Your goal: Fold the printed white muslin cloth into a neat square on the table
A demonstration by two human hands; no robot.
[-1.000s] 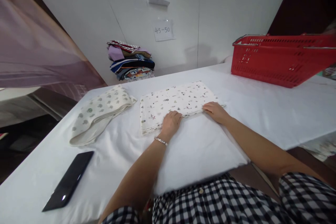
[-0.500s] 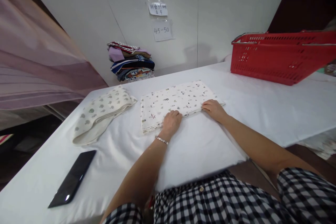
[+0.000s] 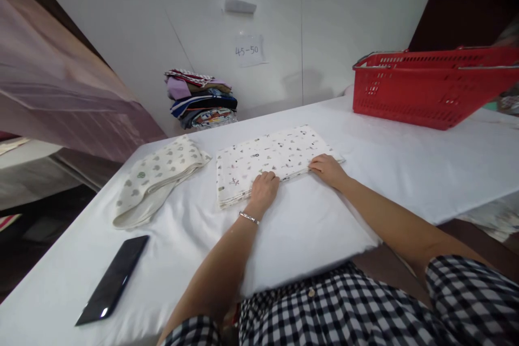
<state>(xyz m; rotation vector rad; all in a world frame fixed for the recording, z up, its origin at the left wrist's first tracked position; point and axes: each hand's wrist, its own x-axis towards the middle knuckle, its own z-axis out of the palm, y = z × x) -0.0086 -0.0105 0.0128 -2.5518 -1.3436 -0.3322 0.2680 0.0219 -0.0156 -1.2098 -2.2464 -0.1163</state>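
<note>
A white cloth with a small scattered print lies folded into a flat, layered rectangle in the middle of the table. At its near edge, left of centre, my left hand has its fingers curled over the layers; a silver bracelet circles that wrist. My right hand pinches the same edge close to the right corner. Both sets of fingertips are partly hidden against the fabric. To the left rests a second cloth, cream with grey-green motifs, loosely folded and touched by neither hand.
A black phone lies at the front left of the white-covered table. A red basket stands at the back right. Folded textiles are stacked by the wall, under a paper marked 45-50. Pinkish sheer fabric hangs at left.
Both hands stay on the folded cloth's near edge with hardly any movement. The upper paper on the wall has curled over, hiding its writing. The hanging fabric at left has shifted, and the view moved slightly.
</note>
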